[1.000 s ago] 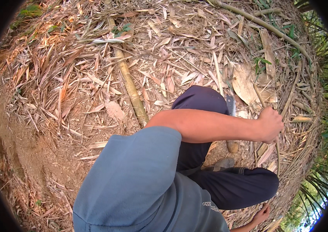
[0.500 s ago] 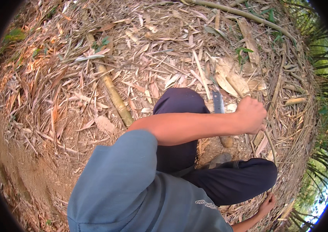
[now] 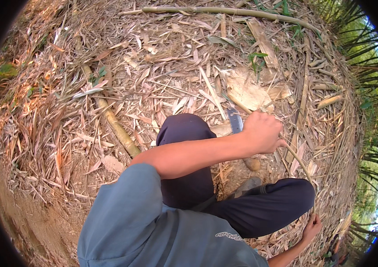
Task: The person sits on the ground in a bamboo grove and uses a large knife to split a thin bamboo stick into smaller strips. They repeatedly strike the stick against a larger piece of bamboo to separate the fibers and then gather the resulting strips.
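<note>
A thin, bent bamboo stick [image 3: 303, 165] runs from the wood chips past my right knee. My left hand [image 3: 262, 132] is closed round its upper part, with the forearm stretched across my left knee. At the lower right my right hand [image 3: 312, 229] pinches the stick's lower stretch; some of its fingers are hidden. A knife [image 3: 235, 121] lies on the ground beside my left hand. Its blade shows above my left forearm and the end of its wooden handle below, the middle being covered. Pale split wood [image 3: 247, 91] sits just beyond the stick's upper end.
Dry leaves and shavings cover the ground. A bamboo pole [image 3: 116, 127] lies left of my left knee [image 3: 184, 127]. A long curved pole [image 3: 224, 10] crosses the far side, and a short cut piece [image 3: 329, 101] lies at the right. My right knee [image 3: 298, 198] is bent.
The view has shifted, so the ground and my legs sit further left. My left hand keeps its grip on the stick. My right hand has moved up along the stick, closer to my right knee.
</note>
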Available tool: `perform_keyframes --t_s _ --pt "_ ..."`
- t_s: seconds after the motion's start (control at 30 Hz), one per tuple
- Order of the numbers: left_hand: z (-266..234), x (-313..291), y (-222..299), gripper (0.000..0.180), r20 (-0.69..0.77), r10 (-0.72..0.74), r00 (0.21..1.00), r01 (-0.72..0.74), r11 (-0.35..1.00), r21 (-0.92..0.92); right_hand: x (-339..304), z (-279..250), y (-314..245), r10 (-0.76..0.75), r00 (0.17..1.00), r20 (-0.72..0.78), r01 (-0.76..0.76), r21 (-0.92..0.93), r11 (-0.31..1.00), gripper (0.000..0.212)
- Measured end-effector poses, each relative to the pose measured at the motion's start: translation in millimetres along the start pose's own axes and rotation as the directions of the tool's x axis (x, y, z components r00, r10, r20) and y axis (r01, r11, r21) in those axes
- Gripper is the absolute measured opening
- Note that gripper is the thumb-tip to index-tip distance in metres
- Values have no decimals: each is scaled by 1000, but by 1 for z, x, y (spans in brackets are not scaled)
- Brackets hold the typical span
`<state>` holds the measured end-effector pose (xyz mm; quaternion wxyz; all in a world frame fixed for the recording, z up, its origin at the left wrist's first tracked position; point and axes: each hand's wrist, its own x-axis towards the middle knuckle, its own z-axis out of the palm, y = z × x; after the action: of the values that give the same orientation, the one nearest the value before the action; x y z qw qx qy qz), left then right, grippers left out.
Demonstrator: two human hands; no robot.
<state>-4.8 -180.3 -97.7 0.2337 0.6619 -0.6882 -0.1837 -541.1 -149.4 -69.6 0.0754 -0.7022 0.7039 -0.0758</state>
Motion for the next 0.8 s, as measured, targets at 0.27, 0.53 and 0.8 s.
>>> perform_keyframes --t_s 0.27,0.53,0.8 --pt "7 -3 0 66 -43 -7 999 7 1000 -4 -3 -8 -19 61 998 21 -61 -1 998 34" --pt "-3 12 -9 71 154 -12 988 9 1000 17 4 -14 -14 40 998 48 -35 -103 994 35" --pt "-24 46 -51 61 484 -101 869 77 995 70 80 -49 -59 -393 913 -111 372 -174 912 26"
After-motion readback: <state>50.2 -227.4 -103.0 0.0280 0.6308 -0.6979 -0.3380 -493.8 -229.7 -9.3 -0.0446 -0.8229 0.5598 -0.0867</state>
